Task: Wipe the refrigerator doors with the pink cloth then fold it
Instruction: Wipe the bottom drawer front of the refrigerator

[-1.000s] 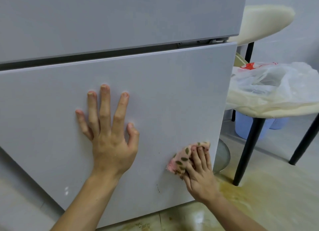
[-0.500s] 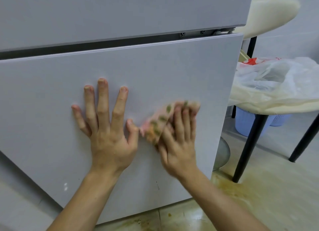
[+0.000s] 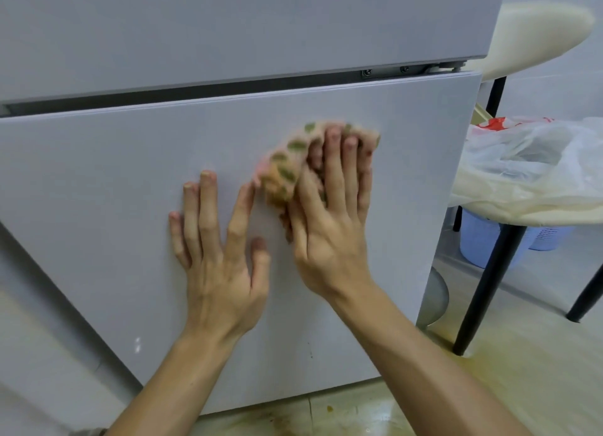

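The right hand (image 3: 329, 230) presses the bunched pink cloth (image 3: 282, 171) with straight fingers (image 3: 332, 174) against the lower refrigerator door (image 3: 98, 181), above its middle. The left hand (image 3: 218, 266) lies spread at the door's middle, holding nothing. Best to press evenly, overlap strokes, and also cover the patch under that bracing hand.

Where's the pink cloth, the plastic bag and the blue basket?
pink cloth (image 3: 282, 171): head view, on its spotted, bunched left part.
plastic bag (image 3: 535, 161): head view, on its crinkled middle.
blue basket (image 3: 483, 240): head view, on its side wall.
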A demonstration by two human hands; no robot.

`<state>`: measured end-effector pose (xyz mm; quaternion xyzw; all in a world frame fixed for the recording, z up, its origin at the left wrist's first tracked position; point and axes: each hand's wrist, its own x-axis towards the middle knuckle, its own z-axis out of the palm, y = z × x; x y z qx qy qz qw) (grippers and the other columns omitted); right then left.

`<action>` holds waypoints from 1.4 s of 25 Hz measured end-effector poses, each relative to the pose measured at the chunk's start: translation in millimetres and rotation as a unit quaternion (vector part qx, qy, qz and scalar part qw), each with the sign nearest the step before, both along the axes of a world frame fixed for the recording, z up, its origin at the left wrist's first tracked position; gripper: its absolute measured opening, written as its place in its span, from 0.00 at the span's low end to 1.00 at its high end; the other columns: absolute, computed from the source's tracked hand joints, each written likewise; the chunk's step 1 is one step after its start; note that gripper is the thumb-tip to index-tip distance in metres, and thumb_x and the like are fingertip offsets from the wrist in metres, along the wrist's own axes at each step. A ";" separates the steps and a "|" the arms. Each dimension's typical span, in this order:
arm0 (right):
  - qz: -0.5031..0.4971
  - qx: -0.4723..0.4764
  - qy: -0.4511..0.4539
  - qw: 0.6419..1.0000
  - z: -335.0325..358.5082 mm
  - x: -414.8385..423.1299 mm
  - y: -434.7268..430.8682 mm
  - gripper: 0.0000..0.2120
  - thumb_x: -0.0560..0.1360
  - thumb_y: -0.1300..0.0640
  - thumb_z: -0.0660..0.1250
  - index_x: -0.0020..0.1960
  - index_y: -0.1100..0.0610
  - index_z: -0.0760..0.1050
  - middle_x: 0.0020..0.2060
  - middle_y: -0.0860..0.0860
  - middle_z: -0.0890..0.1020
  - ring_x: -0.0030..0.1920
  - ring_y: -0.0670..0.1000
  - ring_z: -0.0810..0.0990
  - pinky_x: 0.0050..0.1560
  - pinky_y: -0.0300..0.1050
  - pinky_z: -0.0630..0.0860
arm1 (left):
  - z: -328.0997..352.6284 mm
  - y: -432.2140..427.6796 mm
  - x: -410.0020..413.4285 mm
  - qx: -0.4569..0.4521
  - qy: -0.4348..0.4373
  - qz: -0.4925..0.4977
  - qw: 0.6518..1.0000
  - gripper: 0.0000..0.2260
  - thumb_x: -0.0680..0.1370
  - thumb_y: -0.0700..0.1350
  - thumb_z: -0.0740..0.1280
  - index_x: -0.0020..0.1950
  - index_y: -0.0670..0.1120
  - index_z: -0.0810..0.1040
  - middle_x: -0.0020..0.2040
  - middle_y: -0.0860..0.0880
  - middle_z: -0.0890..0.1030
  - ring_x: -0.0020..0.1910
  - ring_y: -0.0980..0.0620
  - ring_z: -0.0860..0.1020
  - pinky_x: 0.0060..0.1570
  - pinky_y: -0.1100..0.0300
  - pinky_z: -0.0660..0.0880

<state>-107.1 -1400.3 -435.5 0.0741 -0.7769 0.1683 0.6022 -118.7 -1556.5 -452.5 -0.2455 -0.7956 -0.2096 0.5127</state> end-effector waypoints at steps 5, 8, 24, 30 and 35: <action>0.008 -0.003 0.050 0.999 -48.0 -8.7 -14.0 0.26 0.86 0.57 0.59 0.83 0.57 0.60 0.82 0.60 0.56 0.84 0.61 0.51 0.82 0.65 0.50 | -3.3 -41.1 0.1 -0.022 -0.019 0.030 0.999 0.29 0.81 0.44 0.61 0.84 0.48 0.61 0.85 0.41 0.53 0.85 0.43 0.47 0.82 0.39 0.45; 0.016 0.095 -0.056 0.994 -155.2 4.8 -16.1 0.23 0.84 0.54 0.60 0.78 0.53 0.65 0.86 0.52 0.50 0.85 0.55 0.51 0.84 0.60 0.48 | -8.8 -55.0 1.5 -0.042 -0.031 0.039 0.998 0.30 0.81 0.43 0.61 0.84 0.48 0.60 0.86 0.41 0.51 0.86 0.44 0.44 0.82 0.41 0.43; 0.109 -0.041 0.056 0.992 -53.8 -5.3 -42.8 0.17 0.86 0.63 0.61 0.73 0.64 0.68 0.79 0.57 0.62 0.84 0.53 0.51 0.82 0.63 0.52 | -27.7 -76.5 -7.5 -0.003 -0.023 0.023 0.999 0.31 0.79 0.39 0.64 0.82 0.47 0.62 0.84 0.39 0.55 0.85 0.41 0.48 0.82 0.39 0.45; 0.056 0.106 -0.078 0.990 -203.8 9.9 -50.2 0.24 0.84 0.57 0.61 0.78 0.54 0.61 0.85 0.49 0.53 0.85 0.53 0.53 0.85 0.55 0.48 | -45.3 -99.9 -9.9 -0.037 -0.036 0.037 0.998 0.31 0.82 0.42 0.63 0.84 0.48 0.56 0.85 0.42 0.51 0.85 0.46 0.42 0.82 0.42 0.43; 0.075 0.114 -0.092 0.986 -186.7 7.4 -52.0 0.27 0.81 0.61 0.66 0.78 0.53 0.66 0.85 0.46 0.53 0.84 0.50 0.55 0.84 0.53 0.49 | -49.7 -98.6 -15.4 -0.025 -0.029 0.022 0.999 0.31 0.82 0.41 0.63 0.84 0.47 0.57 0.84 0.41 0.51 0.85 0.46 0.43 0.82 0.40 0.43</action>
